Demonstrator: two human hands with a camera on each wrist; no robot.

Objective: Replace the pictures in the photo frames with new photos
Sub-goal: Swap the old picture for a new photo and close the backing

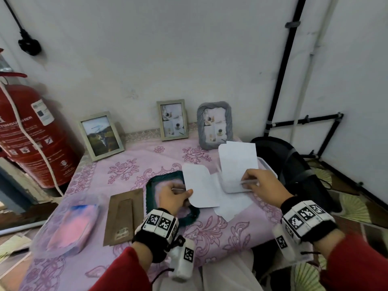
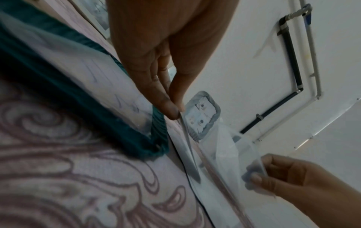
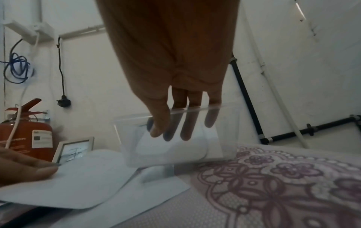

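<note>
A teal yarn-wrapped frame [image 1: 153, 185] lies flat on the pink flowered cloth, also seen in the left wrist view [image 2: 78, 95]. Over it my left hand [image 1: 185, 193] [image 2: 176, 112] pinches the left edge of a white photo sheet [image 1: 199, 185] [image 3: 78, 185]. To the right, my right hand [image 1: 246, 181] [image 3: 166, 131] grips a clear pane [image 3: 224, 131], thumb in front and fingers behind. A second white sheet [image 1: 237, 160] stands up against the pane. A third sheet [image 1: 233, 204] lies flat below. The frame's brown backing board [image 1: 123, 217] lies left of the teal frame.
Along the wall stand a pale frame [image 1: 100, 135], a second pale frame [image 1: 172, 119] and a grey yarn-wrapped frame [image 1: 215, 124]. A plastic bag with something pink [image 1: 69, 225] lies front left. A red fire extinguisher [image 1: 27, 131] stands left; a black chair [image 1: 294, 164] stands right.
</note>
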